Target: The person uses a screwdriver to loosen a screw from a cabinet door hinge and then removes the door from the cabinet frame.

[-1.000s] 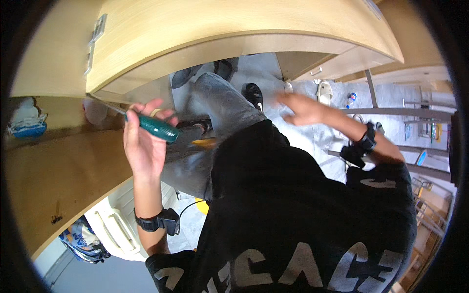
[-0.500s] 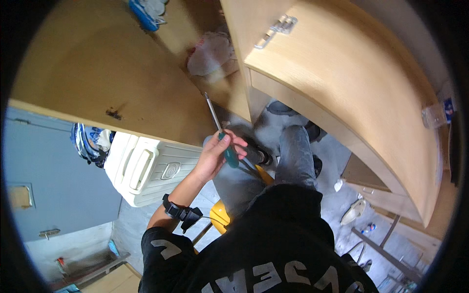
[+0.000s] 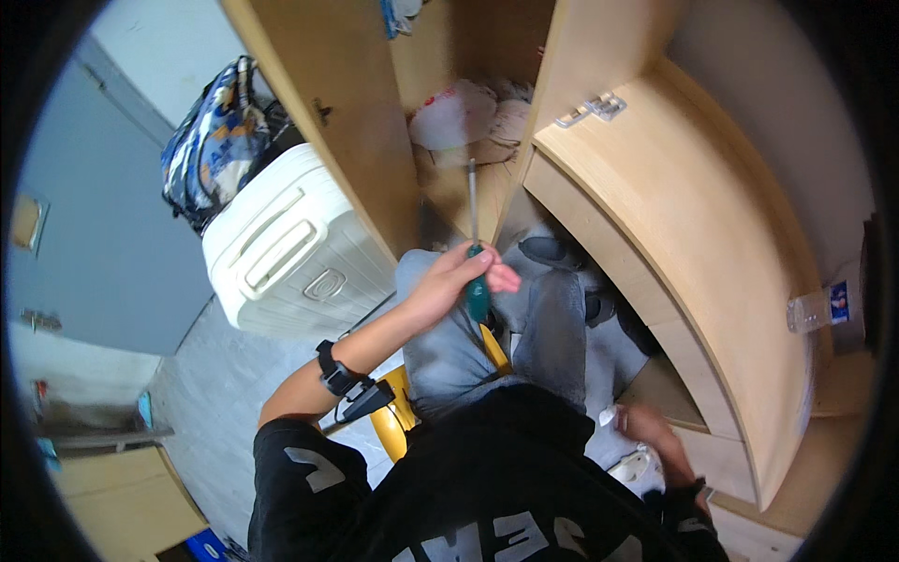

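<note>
**Screwdriver held upright at open wooden cabinet**

Compared with half a second earlier, the view is found swung round: the cabinet opening now lies at upper centre, the white suitcase has shifted to upper left, and the screwdriver shaft, formerly slanted, is now near vertical.

Nearest, the right hand [image 3: 651, 429] is seen low at the right, beside the grey trouser leg, touching a small white object [image 3: 609, 415]; how far its fingers are closed cannot be told. The left hand [image 3: 456, 281] is wrapped around the green handle of the screwdriver [image 3: 475, 245], fingers curled tight, with the metal shaft pointing up toward the cabinet interior. A black wrist device [image 3: 339, 379] is worn on the left forearm.

Further off, a pale wooden door [image 3: 674, 234] with a metal hinge [image 3: 590, 108] is noted at right. White and pinkish plastic bags [image 3: 464, 117] are lodged inside the cabinet. A ribbed white suitcase [image 3: 290, 248] stands at left, a blue patterned bag [image 3: 211, 140] behind it. A clear bottle with a blue label [image 3: 819, 304] lies at far right.
</note>
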A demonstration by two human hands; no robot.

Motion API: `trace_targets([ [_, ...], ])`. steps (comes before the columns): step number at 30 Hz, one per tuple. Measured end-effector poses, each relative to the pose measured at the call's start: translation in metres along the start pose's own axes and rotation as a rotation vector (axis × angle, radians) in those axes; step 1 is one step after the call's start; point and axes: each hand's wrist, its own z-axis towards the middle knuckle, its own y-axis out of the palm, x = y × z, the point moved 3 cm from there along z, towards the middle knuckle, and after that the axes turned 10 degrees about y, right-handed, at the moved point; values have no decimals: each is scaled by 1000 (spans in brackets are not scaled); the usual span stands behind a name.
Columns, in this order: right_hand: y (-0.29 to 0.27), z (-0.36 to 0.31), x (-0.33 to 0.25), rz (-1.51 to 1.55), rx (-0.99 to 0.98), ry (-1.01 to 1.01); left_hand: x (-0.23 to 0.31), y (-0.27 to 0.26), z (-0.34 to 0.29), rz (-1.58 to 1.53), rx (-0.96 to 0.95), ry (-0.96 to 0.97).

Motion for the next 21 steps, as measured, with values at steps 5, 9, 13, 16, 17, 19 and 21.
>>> trace_targets([
  [5,-232,70,-164,1267,-15,-492,28,38,-4,90,80,365],
  [9,-285,86,-229,1426,-126,-701,55,67,-1,13,168,367],
  [13,-327,98,-249,1400,-195,-778,98,35,-6,443,190,629],
  [16,-364,107,-246,1400,-161,-784,150,-16,-26,884,609,823],
  [17,-376,111,-242,1387,-118,-764,167,-34,-26,932,739,961],
  [19,-393,130,-238,1362,-99,-738,191,-54,-15,903,753,1009],
  [21,-408,150,-236,1338,-130,-699,194,-63,12,768,631,1003],
])
